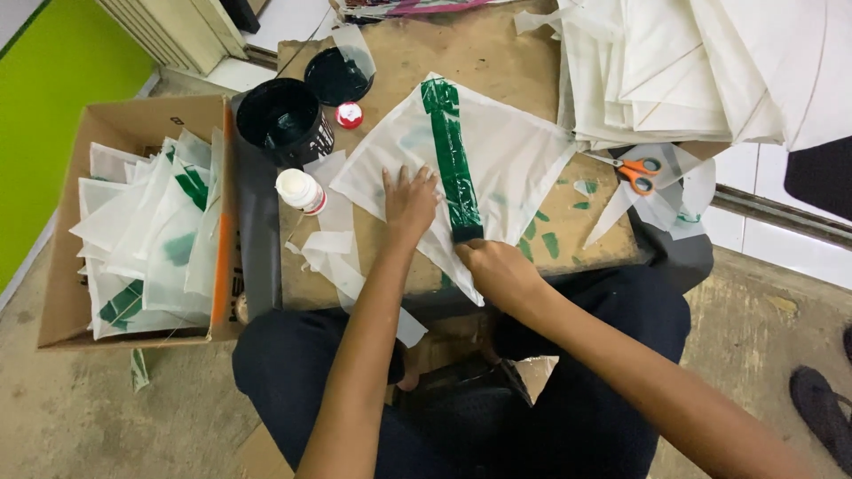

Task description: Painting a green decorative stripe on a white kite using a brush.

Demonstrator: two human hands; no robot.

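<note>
A white translucent paper sheet (510, 146) lies on a low brown work board (484, 53). A broad green paint stripe (451, 151) runs down the sheet's middle. My left hand (409, 200) presses flat on the sheet just left of the stripe, fingers spread. My right hand (497, 266) grips a dark paint applicator (468, 233) at the stripe's near end. A black paint tub (282, 117) with green paint stands at the board's left edge, its black lid (335, 75) lying beside it.
A cardboard box (62, 293) at left holds several green-painted sheets. A stack of blank white sheets (692, 62) sits at back right. Orange-handled scissors (632, 170), a small white bottle (300, 190) and a red cap (349, 114) lie on the board. A sandal (821, 412) rests on the floor.
</note>
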